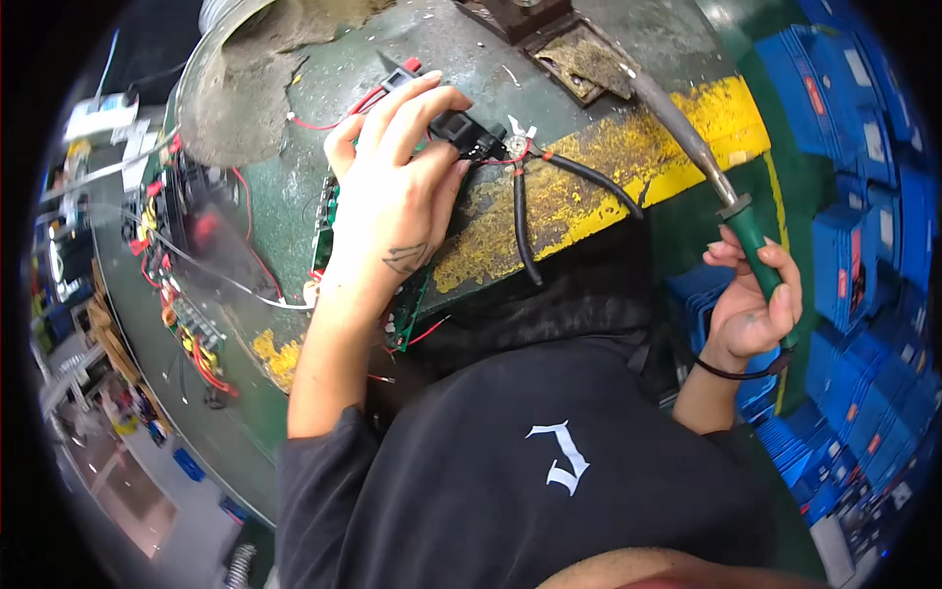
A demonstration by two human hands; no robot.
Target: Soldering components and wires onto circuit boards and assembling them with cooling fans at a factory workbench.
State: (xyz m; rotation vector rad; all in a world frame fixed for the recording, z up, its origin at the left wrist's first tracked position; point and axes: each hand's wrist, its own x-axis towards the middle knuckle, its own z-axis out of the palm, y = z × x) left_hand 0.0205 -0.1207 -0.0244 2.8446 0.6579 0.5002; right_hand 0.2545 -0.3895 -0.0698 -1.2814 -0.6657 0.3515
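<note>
My right hand point(754, 304) is wrapped round the green handle of a large soldering iron point(751, 240). The iron's long metal shaft slants up and left, and its tip is over a small crusty tray point(579, 74) on the bench. My left hand point(402, 147) is curled over a black plastic part point(461, 130) with its fingers bent round it. Thin red wires run by this part. Under that wrist lies a green circuit board point(410, 304), mostly hidden by my arm. Pliers point(523, 182) with black and orange handles lie open right beside the black part.
The worn green bench point(270, 196) has a chipped yellow edge point(549, 216). A grey, dirty round container point(235, 98) stands at the far left, with more wired boards point(182, 314) below it. Blue bins point(834, 108) are stacked at the right. A dark iron stand point(515, 15) is at the back.
</note>
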